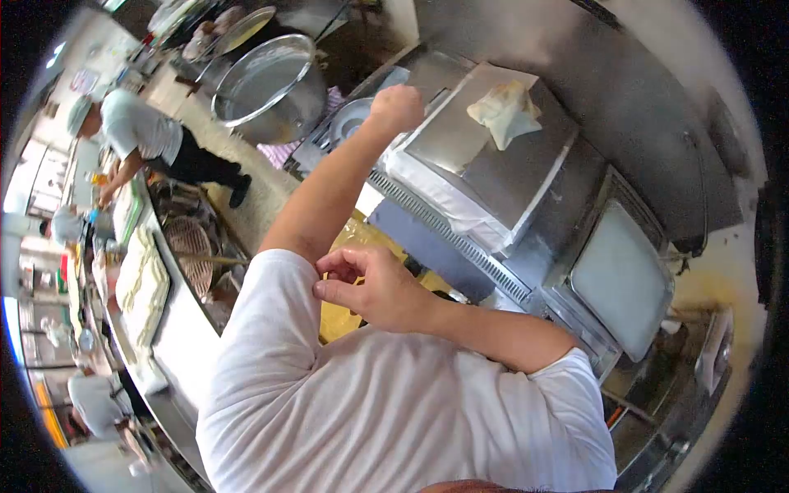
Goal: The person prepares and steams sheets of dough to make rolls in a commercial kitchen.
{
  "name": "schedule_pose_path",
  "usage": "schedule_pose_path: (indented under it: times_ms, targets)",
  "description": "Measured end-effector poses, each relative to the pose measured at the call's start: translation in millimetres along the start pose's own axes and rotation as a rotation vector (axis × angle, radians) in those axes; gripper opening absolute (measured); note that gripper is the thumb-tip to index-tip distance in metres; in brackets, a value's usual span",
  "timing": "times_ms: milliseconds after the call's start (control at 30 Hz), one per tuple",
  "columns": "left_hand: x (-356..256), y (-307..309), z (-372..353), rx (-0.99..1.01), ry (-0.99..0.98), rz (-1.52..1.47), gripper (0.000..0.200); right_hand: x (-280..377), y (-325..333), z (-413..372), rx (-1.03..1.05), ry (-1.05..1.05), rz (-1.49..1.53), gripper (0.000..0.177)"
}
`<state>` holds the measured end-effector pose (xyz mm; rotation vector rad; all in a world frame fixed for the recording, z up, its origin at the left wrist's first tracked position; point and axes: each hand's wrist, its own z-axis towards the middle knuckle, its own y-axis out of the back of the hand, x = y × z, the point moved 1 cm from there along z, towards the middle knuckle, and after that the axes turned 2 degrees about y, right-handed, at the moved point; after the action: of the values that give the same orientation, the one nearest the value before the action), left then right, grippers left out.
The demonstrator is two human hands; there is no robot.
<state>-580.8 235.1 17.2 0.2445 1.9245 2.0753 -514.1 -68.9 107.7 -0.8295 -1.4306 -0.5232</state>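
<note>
Below both hands, our white T-shirt [394, 411] fills the lower frame. Beyond the left hand [397, 107] sits a steel cabinet [501, 177] with a sloped lid. A pale flat panel [620, 279] lies further right, well apart from both hands. A big steel pot [271, 86] stands left of the left hand, near but not touching. A co-worker in a white shirt [140, 127] bends over a counter far left.

Our left arm is stretched out, the hand closed in a fist at the cabinet's near corner; we cannot tell if it holds anything. Our right hand [370, 287] is crossed over to the left sleeve [279, 296], fingers curled narrow, thumb and forefinger at the hem; whether they grip cloth is unclear. A folded dough piece [505, 111] lies on the lid, right of the fist, apart from it.
</note>
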Motion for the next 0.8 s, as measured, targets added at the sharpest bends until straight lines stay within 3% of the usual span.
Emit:
schedule_pose_path:
  times_ms: [67, 200, 300, 367, 500, 600, 667, 700, 800]
  targets:
    - [1.1, 8.5, -21.5, -0.017, 0.038, 0.028, 0.028, -1.4, -8.5, -13.0, 0.03, 0.09, -0.066, 0.029]
    - [4.9, 41.7, -59.3, 0.057, 0.173, 0.066, 0.028, 16.2, -19.6, -38.6, 0.181, 0.034, -0.029, 0.02]
    - [17.8, 60.8, -83.0, 0.034, 0.234, 0.094, 0.028, 20.5, -26.5, -51.7, 0.324, 0.081, 0.202, 0.012]
    - [33.6, 66.9, -91.4, 0.016, 0.217, 0.115, 0.027, 41.1, -25.7, -67.5, 0.526, -0.098, 0.566, 0.017]
    - [56.7, 96.0, -103.7, 0.02, 0.3, 0.165, 0.027, 86.4, -36.3, -94.5, 0.684, -0.322, 0.842, 0.033]
    - [67.3, 116.1, -130.0, -0.063, 0.332, 0.121, 0.036, 94.0, -53.5, -100.8, 0.763, -0.305, 0.969, 0.033]
    - [74.7, 124.4, -148.5, -0.117, 0.329, 0.145, 0.03, 94.0, -69.7, -101.9, 0.865, -0.286, 1.308, 0.027]
    - [80.1, 130.4, -157.3, -0.147, 0.325, 0.162, 0.027, 75.1, -84.2, -103.0, 0.874, -0.329, 1.311, 0.027]
    - [104.0, 162.2, -188.5, -0.253, 0.306, 0.245, 0.018, -10.1, -134.7, -113.2, 1.166, 0.249, 1.804, 0.067]
